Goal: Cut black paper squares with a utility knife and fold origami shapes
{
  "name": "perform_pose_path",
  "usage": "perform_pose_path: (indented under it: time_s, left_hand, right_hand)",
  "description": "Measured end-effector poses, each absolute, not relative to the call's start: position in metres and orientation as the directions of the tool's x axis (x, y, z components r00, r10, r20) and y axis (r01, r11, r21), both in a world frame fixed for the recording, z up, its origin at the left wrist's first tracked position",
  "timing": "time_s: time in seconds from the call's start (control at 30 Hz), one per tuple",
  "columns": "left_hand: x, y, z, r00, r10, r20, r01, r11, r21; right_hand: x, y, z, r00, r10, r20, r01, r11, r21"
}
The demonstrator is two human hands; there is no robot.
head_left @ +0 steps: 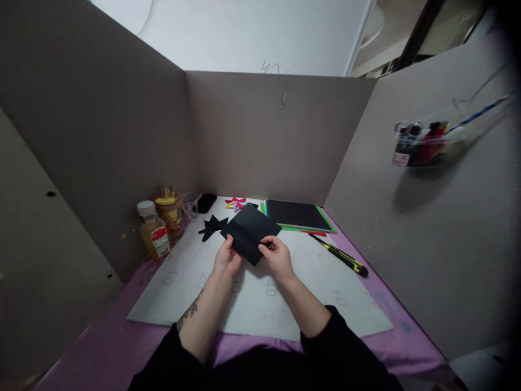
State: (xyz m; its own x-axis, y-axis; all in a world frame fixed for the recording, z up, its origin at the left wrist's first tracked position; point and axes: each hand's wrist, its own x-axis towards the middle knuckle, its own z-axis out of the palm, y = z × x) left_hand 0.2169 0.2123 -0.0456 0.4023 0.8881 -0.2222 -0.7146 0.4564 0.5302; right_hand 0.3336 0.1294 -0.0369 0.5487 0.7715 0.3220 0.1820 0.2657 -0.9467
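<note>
Fingers of both hands grasp the black paper: the left hand [228,259] and the right hand [279,258] have it between thumb and fingertips. Nearest, purple cloth [101,353] borders the board [345,315], whose near edge runs under the forearms. Board surface stretches left and right of the hands, giving room sideways. At the right, the knife [342,256] lies slantwise near the board's edge.

The paper [252,228] is turned like a diamond, one corner pointing back at the wearer between the hands. Left fingers hold its near-left edge, right fingers its near-right edge; most of it extends beyond them. Left of it lies a spiky black cutout [212,227]; farther left stand a bottle [153,231] and a lidded cup [170,214].

Beyond are a clear cup [190,205], a black phone-like object [207,203], coloured scraps [236,203] and a stack of sheets [297,215], before the back wall [277,152].
</note>
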Motion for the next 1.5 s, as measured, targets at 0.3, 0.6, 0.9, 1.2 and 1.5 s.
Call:
perform_pose_path:
  time_s: [0.3, 0.6, 0.9, 1.2, 1.5]
  left_hand:
    - [0.202, 0.229, -0.043, 0.247, 0.95, -0.19, -0.829, 0.309, 0.466]
    - [0.196, 0.217, -0.032, 0.176, 0.965, -0.196, -0.802, 0.256, 0.54]
    - [0.188, 0.2, -0.024, 0.625, 0.78, -0.046, -0.296, 0.29, 0.91]
    - [0.201, 0.194, -0.026, 0.525, 0.851, -0.004, -0.328, 0.206, 0.922]
    - [0.211, 0.193, -0.032, 0.376, 0.927, 0.002, -0.425, 0.171, 0.889]
  right_hand:
    - [0.323, 0.125, -0.031, 0.509, 0.783, 0.357, 0.242, 0.267, -0.933]
    - [0.336, 0.121, -0.028, 0.476, 0.792, 0.381, 0.302, 0.26, -0.917]
    - [0.396, 0.11, -0.015, 0.239, 0.911, 0.337, 0.358, 0.24, -0.902]
    - [0.388, 0.108, -0.022, 0.339, 0.863, 0.375, 0.372, 0.243, -0.896]
    - [0.38, 0.116, -0.032, 0.418, 0.8, 0.43, 0.32, 0.313, -0.894]
